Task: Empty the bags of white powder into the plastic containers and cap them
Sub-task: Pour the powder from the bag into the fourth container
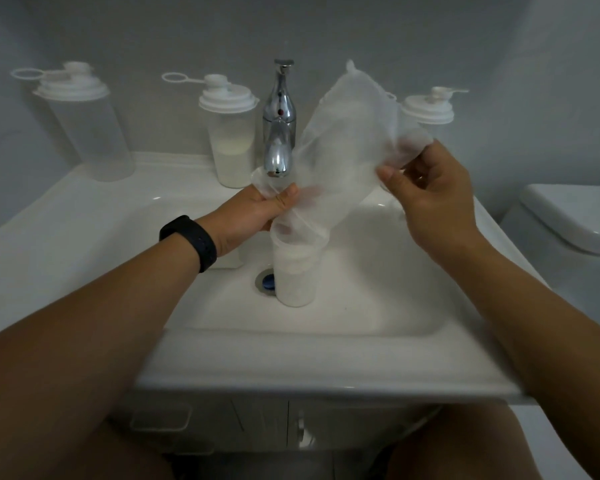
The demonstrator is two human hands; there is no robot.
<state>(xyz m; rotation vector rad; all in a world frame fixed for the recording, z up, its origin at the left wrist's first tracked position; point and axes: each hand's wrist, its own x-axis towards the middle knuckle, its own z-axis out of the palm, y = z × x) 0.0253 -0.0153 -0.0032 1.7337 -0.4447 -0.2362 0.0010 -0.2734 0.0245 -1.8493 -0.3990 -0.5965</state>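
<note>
An uncapped plastic container (296, 282) stands in the sink basin (378, 289) beside the drain, holding white powder. A translucent plastic bag (347, 140) hangs tilted above it, its lower end tucked into the container's mouth. My left hand (257, 216) pinches the bag's neck just above the container. My right hand (437, 199) grips the bag's upper right side. Three capped containers stand at the back: an empty-looking one at far left (90, 129), one with powder (231, 143) left of the tap, one (430, 112) partly hidden behind the bag.
A chrome tap (279, 123) rises at the middle back, its spout just behind the bag. The drain (265, 280) sits left of the container. A toilet (568, 220) stands at the right. Cabinet doors (257, 420) lie below the sink's front edge.
</note>
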